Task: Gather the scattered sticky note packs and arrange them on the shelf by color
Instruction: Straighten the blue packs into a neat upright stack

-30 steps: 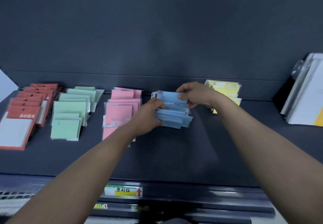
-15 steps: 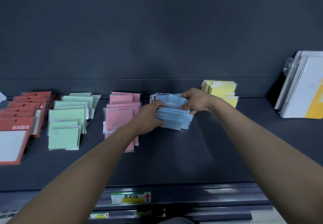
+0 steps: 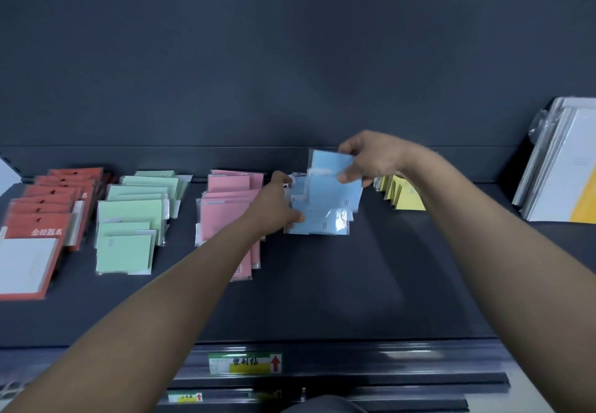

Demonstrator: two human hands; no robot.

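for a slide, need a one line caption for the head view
Right hand holds up a blue pack; left hand grips the blue stack below.

R hand [image 3: 371,157] pinches top blue pack [image 3: 332,167]; L hand [image 3: 274,206] grips blue stack [image 3: 322,219] on shelf [image 3: 322,283], btwn pink packs [image 3: 225,199] & yellow packs [image 3: 406,196].

A shop is shown, most likely its stationery section. A dark display shelf [image 3: 322,299] with a dark back panel [image 3: 290,57] is stocked with many copies of the same goods, sealed in clear wrapping and laid in overlapping rows: red packs [image 3: 48,206], green packs [image 3: 132,219], pink packs [image 3: 225,206], blue packs [image 3: 325,215] and yellow packs [image 3: 406,196]. A printed label [image 3: 245,362] with a red upward arrow is fitted on the rail along the shelf's front edge, a smaller label [image 3: 184,397] is seen on the rail below, and wrapped paper packs [image 3: 561,167] are leaned at the far right.
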